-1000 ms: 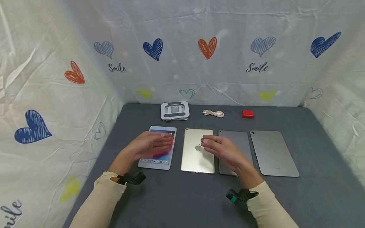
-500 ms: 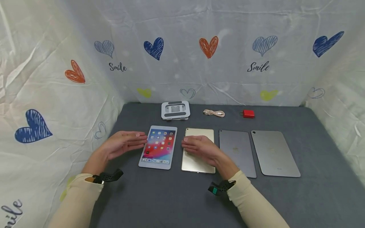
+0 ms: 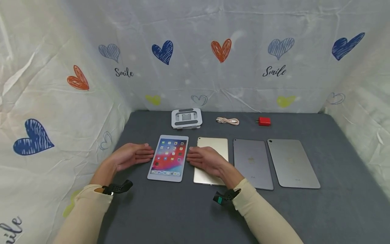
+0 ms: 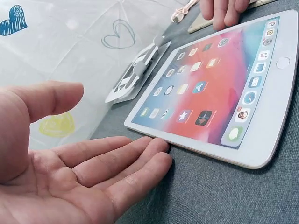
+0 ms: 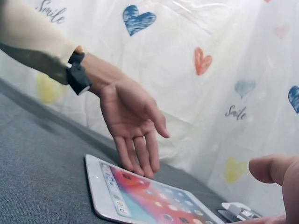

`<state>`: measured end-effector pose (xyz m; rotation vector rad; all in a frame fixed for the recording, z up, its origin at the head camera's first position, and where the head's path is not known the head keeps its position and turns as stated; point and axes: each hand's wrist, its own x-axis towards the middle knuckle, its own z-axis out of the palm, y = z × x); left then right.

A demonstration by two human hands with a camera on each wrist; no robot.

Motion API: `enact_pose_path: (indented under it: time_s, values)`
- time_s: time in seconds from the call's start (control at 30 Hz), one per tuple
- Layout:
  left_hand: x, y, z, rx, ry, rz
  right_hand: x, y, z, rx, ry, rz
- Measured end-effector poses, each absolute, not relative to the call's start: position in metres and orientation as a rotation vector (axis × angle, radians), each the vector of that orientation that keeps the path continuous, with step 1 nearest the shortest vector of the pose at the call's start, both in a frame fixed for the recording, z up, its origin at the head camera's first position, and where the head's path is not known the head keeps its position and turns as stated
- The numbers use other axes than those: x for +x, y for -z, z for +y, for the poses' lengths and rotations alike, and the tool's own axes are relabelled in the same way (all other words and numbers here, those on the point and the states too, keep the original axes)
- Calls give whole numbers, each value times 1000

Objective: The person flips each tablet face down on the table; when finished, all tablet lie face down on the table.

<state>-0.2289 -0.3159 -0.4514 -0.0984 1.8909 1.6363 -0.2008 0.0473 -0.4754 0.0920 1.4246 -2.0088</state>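
Observation:
A white-framed tablet (image 3: 168, 158) lies face up with its screen lit, showing rows of app icons. My left hand (image 3: 131, 156) is just off its left edge, fingers straight and pointing at it; in the left wrist view those fingertips (image 4: 161, 149) come right up to the tablet's side. On the other side, my right hand (image 3: 207, 161) hovers over a gold tablet (image 3: 220, 144) lying back up, its straight fingers aimed at the lit tablet's right edge. Neither hand holds anything. Part of the gold tablet is hidden under the right hand.
Two grey tablets, one darker (image 3: 253, 162) and one lighter (image 3: 293, 164), lie back up to the right. Along the back are a folded white stand (image 3: 186, 118), a coiled cable (image 3: 228, 121) and a red charger plug (image 3: 264, 121). A heart-printed curtain (image 3: 195, 61) rises behind the grey table (image 3: 182, 210).
My left hand has moved left, off the lit tablet's screen to its left side. My right hand has moved left from the darker grey tablet across the gold one. The tablets stay put.

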Motion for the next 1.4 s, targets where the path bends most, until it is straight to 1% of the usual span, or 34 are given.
enact_pose_path:
  time_s: [0.2, 0.47, 0.97, 1.1, 1.4]
  values:
    - [-229, 453, -313, -154, -1687, 1861, -202, 479, 47, 117, 2058, 1360]
    - [-227, 455, -306, -166, -1690, 1901, -199, 479, 48, 93, 2083, 1353]
    - [-229, 456, -273, -184, -1664, 1908, -200, 473, 52, 41, 2090, 1326]
    - [-229, 448, -259, -152, -1617, 1975, -198, 469, 59, 47, 2108, 1350]
    - [-222, 408, -219, 38, -1639, 1971, -186, 450, 83, -15, 2106, 1433]
